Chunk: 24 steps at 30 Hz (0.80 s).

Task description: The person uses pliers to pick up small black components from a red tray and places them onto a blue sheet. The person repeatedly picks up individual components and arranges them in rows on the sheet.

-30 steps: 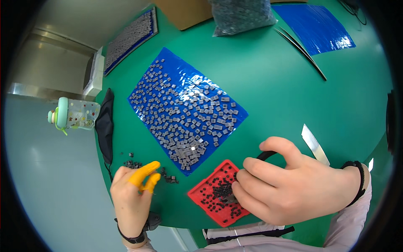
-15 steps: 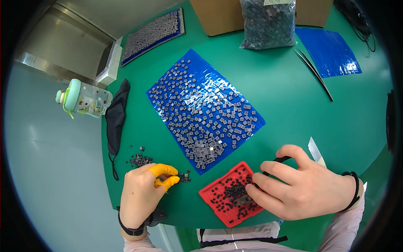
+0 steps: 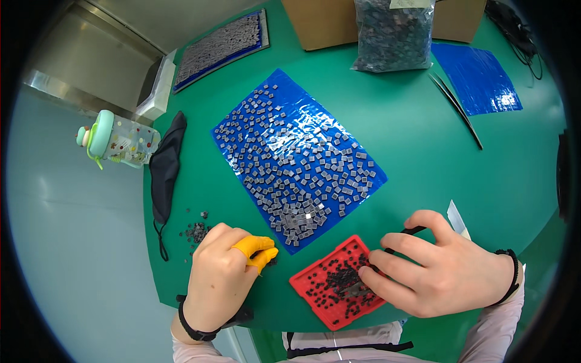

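My left hand [image 3: 224, 269] wears yellow finger covers [image 3: 257, 251] on thumb and forefinger. These two are pinched together just left of the red tray [image 3: 301, 282]; anything between them is too small or hidden to name. A few dark bits show beneath the fingertips. My right hand [image 3: 439, 269] is curled round a black-handled tool [image 3: 414, 230], whose kind I cannot make out. The tool's grey tip [image 3: 354, 290] lies over a heap of small black pieces [image 3: 342, 277] in the tray.
Many small grey square pieces cover a blue sheet [image 3: 315, 109] mid-table. Dark bits [image 3: 196, 232] lie left of my left hand. Farther out are a black mask [image 3: 164, 172], bottle [image 3: 124, 139], tweezers [image 3: 457, 112], a bag of grey pieces [image 3: 393, 39] and another blue sheet [image 3: 481, 75].
My left hand has shifted right, toward the red tray, with its thumb and forefinger still together. My right hand and its tool have barely moved. The whole view has shifted slightly.
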Motion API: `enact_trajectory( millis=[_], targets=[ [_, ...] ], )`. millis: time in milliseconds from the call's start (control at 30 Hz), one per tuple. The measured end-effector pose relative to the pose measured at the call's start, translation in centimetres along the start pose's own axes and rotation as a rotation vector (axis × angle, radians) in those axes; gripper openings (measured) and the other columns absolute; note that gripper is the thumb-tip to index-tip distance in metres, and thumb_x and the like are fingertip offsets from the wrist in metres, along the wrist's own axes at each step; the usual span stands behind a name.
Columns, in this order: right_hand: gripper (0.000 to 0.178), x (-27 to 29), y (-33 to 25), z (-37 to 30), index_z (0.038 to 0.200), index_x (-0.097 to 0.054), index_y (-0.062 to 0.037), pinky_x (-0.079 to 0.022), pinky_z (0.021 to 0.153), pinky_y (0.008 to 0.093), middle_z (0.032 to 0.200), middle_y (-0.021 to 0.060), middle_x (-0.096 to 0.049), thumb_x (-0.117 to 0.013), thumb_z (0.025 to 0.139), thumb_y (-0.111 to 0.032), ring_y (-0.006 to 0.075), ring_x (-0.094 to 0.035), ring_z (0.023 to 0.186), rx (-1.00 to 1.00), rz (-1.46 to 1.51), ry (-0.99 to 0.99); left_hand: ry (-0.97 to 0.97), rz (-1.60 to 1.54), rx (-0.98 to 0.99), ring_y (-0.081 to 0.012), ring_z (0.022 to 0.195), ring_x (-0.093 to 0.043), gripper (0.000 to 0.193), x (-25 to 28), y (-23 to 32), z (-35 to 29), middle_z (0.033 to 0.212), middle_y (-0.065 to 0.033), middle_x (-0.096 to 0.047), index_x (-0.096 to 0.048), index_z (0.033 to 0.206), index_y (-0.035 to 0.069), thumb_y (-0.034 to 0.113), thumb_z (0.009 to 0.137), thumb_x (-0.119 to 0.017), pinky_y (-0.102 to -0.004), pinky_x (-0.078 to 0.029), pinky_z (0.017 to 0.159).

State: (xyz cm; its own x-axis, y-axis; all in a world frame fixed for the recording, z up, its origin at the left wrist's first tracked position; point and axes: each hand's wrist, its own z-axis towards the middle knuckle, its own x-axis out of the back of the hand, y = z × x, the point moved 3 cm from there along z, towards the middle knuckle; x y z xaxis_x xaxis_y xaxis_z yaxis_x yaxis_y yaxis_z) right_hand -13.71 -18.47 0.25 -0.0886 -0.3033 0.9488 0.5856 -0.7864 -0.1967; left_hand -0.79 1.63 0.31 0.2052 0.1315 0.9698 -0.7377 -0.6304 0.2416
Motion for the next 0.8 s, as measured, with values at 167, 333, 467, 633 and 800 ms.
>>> enact_trajectory(
  millis=[167, 333, 467, 633, 800],
  targets=[
    [0.026, 0.1, 0.0, 0.1, 0.097, -0.064, -0.0074, -0.044, 0.078, 0.0406, 0.093, 0.0038, -0.060, -0.067, 0.073, -0.015, 0.0189, -0.057, 0.088, -0.015, -0.013, 0.000, 0.042, 0.015, -0.084, -0.0242, 0.078, -0.055, 0.024, -0.4, 0.1, 0.0, 0.085, -0.0059, -0.060, -0.069, 0.082, 0.003, 0.000, 0.060, -0.076, -0.0331, -0.049, 0.068],
    [0.027, 0.2, 0.1, 0.2, 0.098, -0.065, -0.0103, -0.043, 0.076, 0.0404, 0.094, 0.0027, -0.059, -0.071, 0.073, -0.019, 0.0182, -0.057, 0.088, -0.040, -0.053, 0.031, 0.114, -0.048, -0.091, -0.0231, 0.080, -0.057, 0.027, -0.1, -0.1, 0.2, 0.086, -0.0050, -0.060, -0.069, 0.082, 0.004, -0.001, 0.057, -0.076, -0.0325, -0.049, 0.069],
    [0.031, 0.4, 0.1, 0.3, 0.100, -0.066, -0.0123, -0.043, 0.075, 0.0405, 0.096, 0.0012, -0.060, -0.074, 0.070, -0.021, 0.0180, -0.057, 0.089, -0.078, -0.065, 0.065, 0.145, -0.342, -0.006, -0.0175, 0.076, -0.064, 0.024, 0.5, -0.2, 0.0, 0.085, -0.0046, -0.065, -0.068, 0.084, 0.002, -0.003, 0.062, -0.075, -0.0270, -0.052, 0.066],
    [0.026, 1.2, 0.0, 0.7, 0.096, -0.065, -0.0060, -0.044, 0.075, 0.0397, 0.092, 0.0047, -0.061, -0.063, 0.072, -0.015, 0.0189, -0.057, 0.087, -0.122, -0.033, 0.190, -0.315, -0.971, 0.178, -0.0172, 0.081, -0.068, 0.015, -0.5, 0.3, -0.5, 0.088, -0.0133, -0.070, -0.065, 0.088, -0.005, -0.005, 0.074, -0.072, -0.0288, -0.055, 0.075],
    [0.035, 1.9, 0.0, 0.7, 0.098, -0.069, -0.0157, -0.042, 0.075, 0.0408, 0.097, 0.0000, -0.062, -0.071, 0.064, -0.021, 0.0185, -0.057, 0.088, -0.162, -0.087, 0.256, -0.471, -1.517, 0.297, -0.0176, 0.088, -0.065, 0.023, -2.0, 1.0, -0.2, 0.098, -0.0135, -0.066, -0.066, 0.101, -0.006, -0.003, 0.080, -0.071, -0.0282, -0.052, 0.081]
  ],
)
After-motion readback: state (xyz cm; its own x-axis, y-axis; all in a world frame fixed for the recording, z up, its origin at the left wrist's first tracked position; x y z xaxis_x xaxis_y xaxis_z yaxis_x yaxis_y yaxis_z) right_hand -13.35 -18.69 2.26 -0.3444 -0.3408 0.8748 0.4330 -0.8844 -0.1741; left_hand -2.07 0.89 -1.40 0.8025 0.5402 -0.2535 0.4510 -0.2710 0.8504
